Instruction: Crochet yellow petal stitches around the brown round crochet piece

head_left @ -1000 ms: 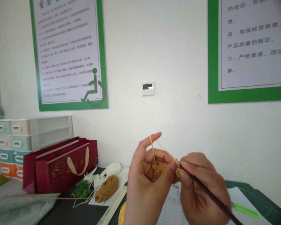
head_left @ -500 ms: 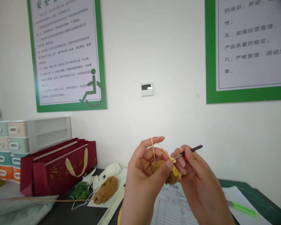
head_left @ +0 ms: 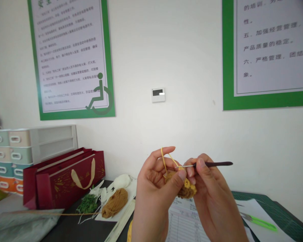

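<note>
currently | left hand pinching one crochet piece | right hand gripping one crochet hook

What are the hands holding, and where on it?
Right hand pinches a crochet hook by its dark handle; left hand pinches the crocheted piece, yarn over its index finger.
</note>
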### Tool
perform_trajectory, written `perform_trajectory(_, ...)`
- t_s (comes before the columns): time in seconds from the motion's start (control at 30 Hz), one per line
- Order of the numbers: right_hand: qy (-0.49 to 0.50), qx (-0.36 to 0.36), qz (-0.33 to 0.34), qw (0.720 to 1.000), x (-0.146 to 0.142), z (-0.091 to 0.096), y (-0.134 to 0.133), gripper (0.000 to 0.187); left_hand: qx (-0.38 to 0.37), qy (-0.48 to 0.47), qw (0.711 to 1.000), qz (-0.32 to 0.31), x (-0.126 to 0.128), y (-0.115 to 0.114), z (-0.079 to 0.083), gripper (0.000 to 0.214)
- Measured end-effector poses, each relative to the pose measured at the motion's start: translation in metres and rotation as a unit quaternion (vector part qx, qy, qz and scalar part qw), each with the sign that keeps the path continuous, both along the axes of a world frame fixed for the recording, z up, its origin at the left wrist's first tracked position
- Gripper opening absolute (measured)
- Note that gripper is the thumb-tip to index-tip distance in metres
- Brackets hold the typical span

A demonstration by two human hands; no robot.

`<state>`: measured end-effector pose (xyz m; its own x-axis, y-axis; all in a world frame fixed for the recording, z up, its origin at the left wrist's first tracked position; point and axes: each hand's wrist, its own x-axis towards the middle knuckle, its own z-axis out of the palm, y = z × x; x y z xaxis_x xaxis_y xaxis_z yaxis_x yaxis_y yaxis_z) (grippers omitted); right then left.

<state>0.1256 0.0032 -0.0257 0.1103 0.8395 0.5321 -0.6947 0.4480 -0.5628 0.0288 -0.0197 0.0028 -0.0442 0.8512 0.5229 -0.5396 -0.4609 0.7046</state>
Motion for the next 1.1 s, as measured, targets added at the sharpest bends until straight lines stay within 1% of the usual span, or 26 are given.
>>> perform_trajectory(0.07,-0.018,0.035,-0.032,0.999,-0.001,0.000,0.000,0.031,-0.005,0.010,1.000,0.020,0.001,-0.001,-0.001,0.042)
perform_trajectory(0.1,-0.033,0.061,-0.062,0.996,0.000,-0.001,0.000,0.028,-0.005,0.016,0.999,0.033,0.001,-0.002,-0.001,0.043)
perform_trajectory(0.13,-0.052,0.093,-0.110,0.988,0.001,-0.001,0.001,0.023,-0.004,0.022,0.999,0.046,0.002,-0.003,-0.002,0.045)
perform_trajectory(0.17,-0.077,0.138,-0.175,0.972,0.004,-0.002,0.001,0.016,-0.003,0.025,0.998,0.059,0.002,-0.004,-0.002,0.047)
perform_trajectory(0.2,-0.113,0.198,-0.254,0.940,0.008,-0.004,0.002,0.009,-0.001,0.026,0.997,0.070,0.003,-0.005,-0.002,0.050)
perform_trajectory(0.23,-0.152,0.266,-0.344,0.888,0.013,-0.005,0.003,0.012,-0.001,0.025,0.997,0.074,0.004,-0.006,-0.002,0.053)
perform_trajectory(0.27,-0.194,0.337,-0.433,0.814,0.019,-0.007,0.005,0.021,-0.007,0.022,0.997,0.067,0.005,-0.007,-0.002,0.056)
perform_trajectory(0.3,-0.233,0.396,-0.507,0.729,0.024,-0.008,0.006,0.028,-0.019,0.019,0.998,0.048,0.005,-0.008,-0.002,0.060)
perform_trajectory(0.33,-0.248,0.429,-0.568,0.657,0.028,-0.009,0.008,0.031,-0.036,0.017,0.999,0.015,0.004,-0.008,-0.002,0.062)
perform_trajectory(0.37,-0.249,0.448,-0.598,0.617,0.032,-0.011,0.009,0.030,-0.055,0.014,0.998,-0.027,0.003,-0.008,-0.002,0.064)
perform_trajectory(0.4,-0.239,0.456,-0.604,0.609,0.033,-0.011,0.010,0.028,-0.074,0.011,0.995,-0.073,0.002,-0.007,-0.002,0.065)
perform_trajectory(0.43,-0.221,0.457,-0.585,0.633,0.033,-0.012,0.011,0.027,-0.089,0.008,0.990,-0.113,0.000,-0.006,-0.001,0.065)
perform_trajectory(0.5,-0.180,0.436,-0.495,0.730,0.027,-0.011,0.010,0.025,-0.102,0.001,0.982,-0.159,-0.004,-0.005,0.000,0.066)
perform_trajectory(0.53,-0.161,0.414,-0.447,0.777,0.023,-0.010,0.009,0.024,-0.100,0.000,0.981,-0.166,-0.006,-0.004,0.001,0.067)
perform_trajectory(0.57,-0.139,0.389,-0.405,0.816,0.018,-0.009,0.007,0.020,-0.095,0.001,0.981,-0.168,-0.009,-0.004,0.001,0.068)
perform_trajectory(0.6,-0.113,0.361,-0.371,0.848,0.014,-0.008,0.004,0.015,-0.087,0.004,0.982,-0.168,-0.011,-0.004,0.002,0.069)
perform_trajectory(0.63,-0.083,0.333,-0.347,0.873,0.011,-0.007,0.001,0.010,-0.079,0.009,0.982,-0.169,-0.012,-0.003,0.002,0.069)
perform_trajectory(0.7,-0.036,0.281,-0.301,0.910,0.008,-0.004,-0.006,0.004,-0.063,0.020,0.982,-0.176,-0.016,-0.002,0.002,0.067)
perform_trajectory(0.77,-0.012,0.231,-0.240,0.943,0.009,-0.001,-0.010,0.009,-0.054,0.029,0.980,-0.189,-0.019,-0.001,0.002,0.062)
perform_trajectory(0.83,-0.023,0.179,-0.151,0.972,0.013,0.002,-0.011,0.021,-0.043,0.035,0.980,-0.192,-0.020,0.000,0.001,0.056)
perform_trajectory(0.9,-0.047,0.127,-0.069,0.988,0.015,0.004,-0.009,0.031,-0.026,0.046,0.984,-0.169,-0.018,0.000,0.001,0.049)
perform_trajectory(0.93,-0.061,0.112,-0.048,0.991,0.016,0.004,-0.006,0.032,-0.019,0.051,0.988,-0.146,-0.017,-0.001,0.001,0.046)
perform_trajectory(0.97,-0.077,0.109,-0.046,0.990,0.016,0.004,-0.004,0.029,-0.013,0.056,0.991,-0.117,-0.015,-0.002,0.001,0.042)
perform_trajectory(1.0,-0.092,0.121,-0.061,0.986,0.016,0.003,-0.002,0.024,-0.011,0.060,0.994,-0.088,-0.012,-0.003,0.002,0.040)
perform_trajectory(1.1,-0.128,0.186,-0.145,0.963,0.015,0.000,0.004,0.003,-0.015,0.056,0.998,-0.025,-0.006,-0.006,0.002,0.039)
